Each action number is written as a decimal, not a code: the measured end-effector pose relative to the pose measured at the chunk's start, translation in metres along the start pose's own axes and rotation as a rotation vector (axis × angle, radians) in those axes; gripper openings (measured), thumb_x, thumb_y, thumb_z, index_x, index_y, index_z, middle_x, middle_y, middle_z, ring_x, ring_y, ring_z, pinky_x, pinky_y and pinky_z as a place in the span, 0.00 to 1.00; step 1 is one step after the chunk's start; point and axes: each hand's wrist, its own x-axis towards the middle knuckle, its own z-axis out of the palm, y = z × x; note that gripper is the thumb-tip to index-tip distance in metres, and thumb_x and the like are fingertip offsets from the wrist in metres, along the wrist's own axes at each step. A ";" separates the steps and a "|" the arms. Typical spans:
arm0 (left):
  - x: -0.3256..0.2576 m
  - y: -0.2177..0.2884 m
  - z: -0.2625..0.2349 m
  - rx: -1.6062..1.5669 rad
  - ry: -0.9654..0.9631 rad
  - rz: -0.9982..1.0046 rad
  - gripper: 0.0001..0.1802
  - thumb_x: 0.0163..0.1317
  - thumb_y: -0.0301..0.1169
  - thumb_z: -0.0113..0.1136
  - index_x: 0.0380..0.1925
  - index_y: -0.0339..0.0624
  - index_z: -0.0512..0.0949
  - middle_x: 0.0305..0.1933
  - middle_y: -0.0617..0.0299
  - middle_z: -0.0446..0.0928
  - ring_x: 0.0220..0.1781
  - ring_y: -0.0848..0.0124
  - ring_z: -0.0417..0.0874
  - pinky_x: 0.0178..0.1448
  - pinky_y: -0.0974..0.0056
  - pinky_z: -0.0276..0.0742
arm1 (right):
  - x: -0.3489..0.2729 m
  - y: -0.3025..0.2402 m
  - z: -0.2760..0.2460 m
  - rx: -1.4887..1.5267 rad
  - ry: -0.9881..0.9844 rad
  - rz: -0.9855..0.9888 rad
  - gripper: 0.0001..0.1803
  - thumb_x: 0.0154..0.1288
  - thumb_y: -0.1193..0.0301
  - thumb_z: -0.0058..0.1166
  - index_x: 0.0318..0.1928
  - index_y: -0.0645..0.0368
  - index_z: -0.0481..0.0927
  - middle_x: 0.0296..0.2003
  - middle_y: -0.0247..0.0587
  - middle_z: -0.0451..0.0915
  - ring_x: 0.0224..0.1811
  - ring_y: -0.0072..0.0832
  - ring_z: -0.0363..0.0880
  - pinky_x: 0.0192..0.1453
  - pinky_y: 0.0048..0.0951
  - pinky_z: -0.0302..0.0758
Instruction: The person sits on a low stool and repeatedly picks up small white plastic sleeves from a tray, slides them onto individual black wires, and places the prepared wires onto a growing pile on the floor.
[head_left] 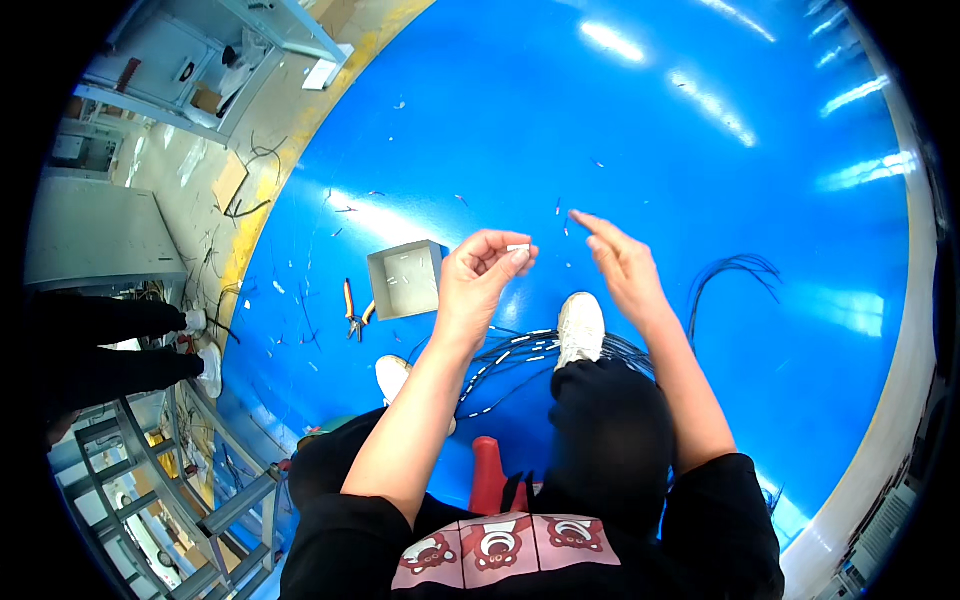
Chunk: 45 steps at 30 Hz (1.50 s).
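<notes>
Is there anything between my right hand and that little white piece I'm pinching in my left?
Nothing visible. The left hand pinches the small white piece at its fingertips, and the right hand is raised beside it with open fingers. Only a bare gap lies between them, with the blue floor far below.

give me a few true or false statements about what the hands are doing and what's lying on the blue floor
1. The left hand pinches a small white piece at its fingertips. True.
2. The right hand grips the pliers. False: it is open with fingers spread and holds nothing that shows; the orange-handled pliers lie on the blue floor.
3. A small open grey box sits on the floor beside the pliers. True.
4. The bundle of black wires lies coiled inside the box. False: it runs across the floor by the person's white shoes.
5. Short wire scraps are scattered on the floor. True.
</notes>
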 end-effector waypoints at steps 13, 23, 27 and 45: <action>-0.075 0.042 0.046 0.102 -0.157 0.085 0.08 0.62 0.25 0.63 0.41 0.36 0.80 0.39 0.58 0.83 0.41 0.74 0.83 0.48 0.70 0.78 | -0.099 -0.075 -0.029 -0.089 0.011 -0.224 0.11 0.68 0.76 0.51 0.48 0.61 0.82 0.38 0.46 0.83 0.36 0.33 0.81 0.39 0.29 0.75; -0.104 0.051 0.063 0.075 -0.197 0.088 0.08 0.63 0.26 0.62 0.41 0.35 0.79 0.38 0.58 0.83 0.41 0.73 0.83 0.49 0.68 0.78 | -0.130 -0.087 -0.044 -0.159 0.037 -0.300 0.09 0.65 0.73 0.55 0.45 0.55 0.82 0.35 0.44 0.83 0.35 0.42 0.82 0.37 0.36 0.78; -0.111 0.054 0.066 0.087 -0.205 0.095 0.09 0.62 0.27 0.63 0.40 0.36 0.79 0.37 0.56 0.84 0.40 0.72 0.84 0.49 0.67 0.79 | -0.137 -0.092 -0.049 -0.240 0.046 -0.327 0.10 0.64 0.73 0.56 0.45 0.54 0.82 0.34 0.42 0.83 0.34 0.42 0.82 0.36 0.37 0.78; -0.130 0.062 0.054 0.068 -0.204 0.070 0.10 0.63 0.26 0.62 0.43 0.37 0.77 0.40 0.60 0.81 0.42 0.74 0.83 0.49 0.70 0.78 | -0.142 -0.124 -0.038 -0.099 -0.094 -0.147 0.09 0.66 0.72 0.55 0.40 0.59 0.69 0.25 0.46 0.79 0.27 0.40 0.81 0.30 0.35 0.74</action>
